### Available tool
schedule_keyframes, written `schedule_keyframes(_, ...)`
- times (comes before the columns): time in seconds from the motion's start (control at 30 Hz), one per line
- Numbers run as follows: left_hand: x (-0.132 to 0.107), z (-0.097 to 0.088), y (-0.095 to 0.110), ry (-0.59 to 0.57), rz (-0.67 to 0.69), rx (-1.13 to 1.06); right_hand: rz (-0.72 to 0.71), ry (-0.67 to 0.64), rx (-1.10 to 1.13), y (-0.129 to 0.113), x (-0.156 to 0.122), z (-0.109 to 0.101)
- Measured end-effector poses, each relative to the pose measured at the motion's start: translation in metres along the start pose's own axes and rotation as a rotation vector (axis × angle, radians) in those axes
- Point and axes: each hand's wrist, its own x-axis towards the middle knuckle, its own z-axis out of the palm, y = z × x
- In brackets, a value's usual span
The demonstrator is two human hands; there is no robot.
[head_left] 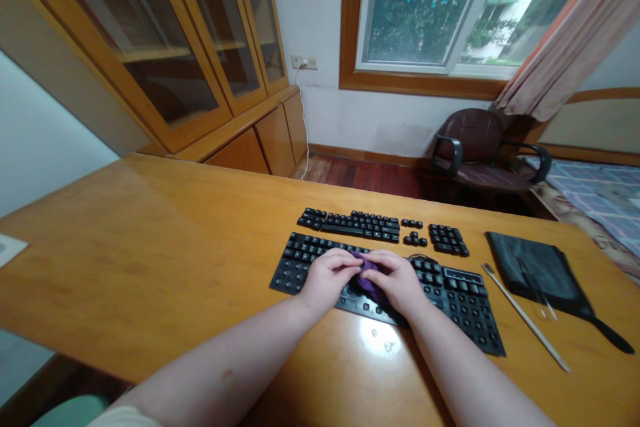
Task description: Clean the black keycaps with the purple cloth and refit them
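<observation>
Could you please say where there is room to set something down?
The widest bare patch of desk lies left of the keyboard; a smaller one lies between the forearms. It is crowded behind the keyboard, with loose keycaps, and rightward, with a white stick and black pouch.

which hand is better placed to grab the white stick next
Probably the right hand: it is nearer the white stick, which lies right of the keyboard. The left hand is farther off. Both hold the purple material, so the right would likely release it first.
</observation>
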Motion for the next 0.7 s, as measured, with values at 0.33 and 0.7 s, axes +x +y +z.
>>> schedule_keyframes(0.33, -0.002, 0.006, -0.009, 0.012, -0.075, -0.115, 0.043, 0.08, 0.007, 0.002, 0.001, -0.001)
schedule_keyframes(0.7, -0.005, -0.002, -0.005, -0.071, 0.2, 0.29, 0.002, -0.064, -0.016, 0.0, 0.001, 0.001)
